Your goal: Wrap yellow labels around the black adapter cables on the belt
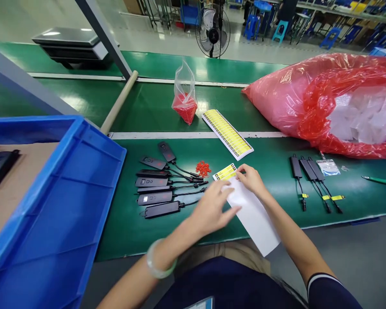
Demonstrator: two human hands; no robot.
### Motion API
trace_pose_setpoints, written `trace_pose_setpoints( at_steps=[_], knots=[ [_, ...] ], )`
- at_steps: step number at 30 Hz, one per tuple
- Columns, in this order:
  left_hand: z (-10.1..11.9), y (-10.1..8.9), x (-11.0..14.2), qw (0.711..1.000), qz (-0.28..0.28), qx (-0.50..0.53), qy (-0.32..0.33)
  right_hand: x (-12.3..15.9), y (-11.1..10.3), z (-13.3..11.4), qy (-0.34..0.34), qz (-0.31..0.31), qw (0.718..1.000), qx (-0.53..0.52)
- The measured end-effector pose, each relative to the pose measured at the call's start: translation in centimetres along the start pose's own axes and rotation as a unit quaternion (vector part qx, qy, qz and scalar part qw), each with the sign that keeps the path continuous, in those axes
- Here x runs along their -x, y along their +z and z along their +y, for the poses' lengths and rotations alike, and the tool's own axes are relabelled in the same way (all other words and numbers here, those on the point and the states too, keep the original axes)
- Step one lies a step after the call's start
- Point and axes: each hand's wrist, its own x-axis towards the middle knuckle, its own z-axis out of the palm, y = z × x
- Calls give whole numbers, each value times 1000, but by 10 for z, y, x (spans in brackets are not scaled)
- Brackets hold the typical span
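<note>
A white label sheet (255,216) lies in front of me, with a strip of yellow labels (225,172) at its far end. My right hand (251,178) pinches the sheet near that strip. My left hand (210,207) is over the sheet's left edge, slightly blurred, its thumb and fingers apart and nothing seen in them. To the left, several black cabled devices (157,198) lie in a row beside a pile of small red parts (203,168). On the right are 3 similar black devices (308,168), their cables carrying yellow labels (337,198).
A blue crate (99,189) stands at the left. Further back are another yellow label sheet (227,133) and a clear bag of red parts (185,103). A big red plastic bag (276,98) fills the right rear. A green-handled tool (378,180) and small plastic bag (328,167) lie right.
</note>
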Motion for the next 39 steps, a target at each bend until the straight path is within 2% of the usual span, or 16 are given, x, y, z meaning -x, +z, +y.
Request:
trace_pose_setpoints(
  at_steps=[4, 6, 9, 11, 13, 16, 18, 21, 23, 25, 28, 30, 33, 35, 37, 39],
  knots=[
    [-10, 46, 0, 980, -145, -137, -14, 7, -6, -3, -26, -8, 998, -50],
    [-15, 59, -5, 972, -164, -164, -25, 22, -15, -16, -53, -3, 996, -66],
    [-17, 59, -14, 971, -166, -172, -24, 53, -34, -43, -98, 19, 991, -88],
    [-14, 47, -14, 974, -155, -167, -15, 72, -49, -58, -122, 58, 984, -115],
    [-8, 27, -6, 979, -126, -163, -10, 85, -63, -64, -115, 111, 973, -167],
    [-5, -15, 23, 968, -83, -226, -70, 93, -76, -60, -76, 159, 941, -290],
    [-9, -43, 47, 937, -91, -305, -140, 92, -77, -52, -38, 140, 912, -385],
    [-23, -70, 76, 913, -117, -328, -213, 89, -66, -46, 48, 28, 862, -504],
    [-32, -77, 86, 915, -119, -303, -238, 89, -54, -47, 102, -67, 823, -554],
    [-38, -79, 90, 920, -116, -279, -250, 91, -40, -51, 146, -134, 786, -586],
    [-41, -78, 93, 928, -117, -235, -265, 98, -26, -54, 189, -170, 745, -617],
    [-40, -76, 95, 933, -111, -197, -281, 103, -20, -51, 202, -155, 730, -634],
    [-36, -70, 96, 941, -88, -115, -305, 108, -15, -45, 196, -89, 739, -639],
    [-28, -65, 92, 940, -39, 48, -335, 110, -10, -44, 176, -32, 758, -627],
    [-16, -59, 84, 900, 28, 242, -361, 112, -2, -46, 150, 6, 780, -608],
    [-1, -53, 72, 855, 73, 358, -369, 115, 8, -52, 118, 7, 810, -574]
  ],
)
